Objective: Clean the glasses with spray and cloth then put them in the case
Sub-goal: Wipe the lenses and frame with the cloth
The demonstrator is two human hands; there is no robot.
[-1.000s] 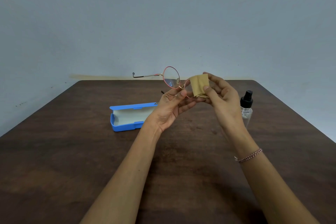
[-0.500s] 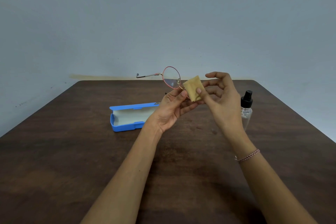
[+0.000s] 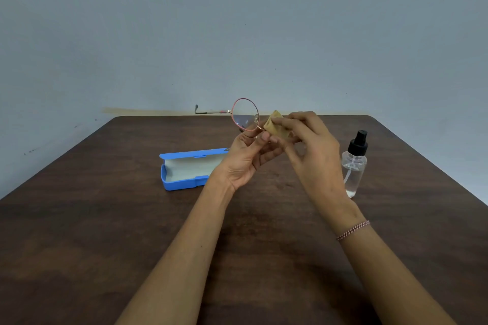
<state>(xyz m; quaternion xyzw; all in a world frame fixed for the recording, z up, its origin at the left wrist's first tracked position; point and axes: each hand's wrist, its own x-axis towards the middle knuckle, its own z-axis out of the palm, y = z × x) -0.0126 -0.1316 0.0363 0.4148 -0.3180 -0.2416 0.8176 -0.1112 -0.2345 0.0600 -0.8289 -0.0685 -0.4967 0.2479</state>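
Tan folded square cloth (image 3: pixel 276 128) is pinched in the right hand (image 3: pixel 311 150) and wrapped over one lens of the thin pink-rimmed round wire glasses (image 3: pixel 245 114), which are held up above the table's far half. Left hand (image 3: pixel 247 159) pinches the frame low, nr the bridge, thumb & fingers curled.

Step in hand, I'd say: wiping w/ cloth; casing not yet done. Next calls for wiping the bare lens, folding the temples, then lowering the specs into the open blue plastic case (image 3: pixel 184 171) lying on the table just left of the left wrist.

Clear spray bottle w/ black pump (image 3: pixel 353 166) stands at right. Dark brown wood table (image 3: pixel 105 232); plain grey-blue wall (image 3: pixel 237 21) behind.
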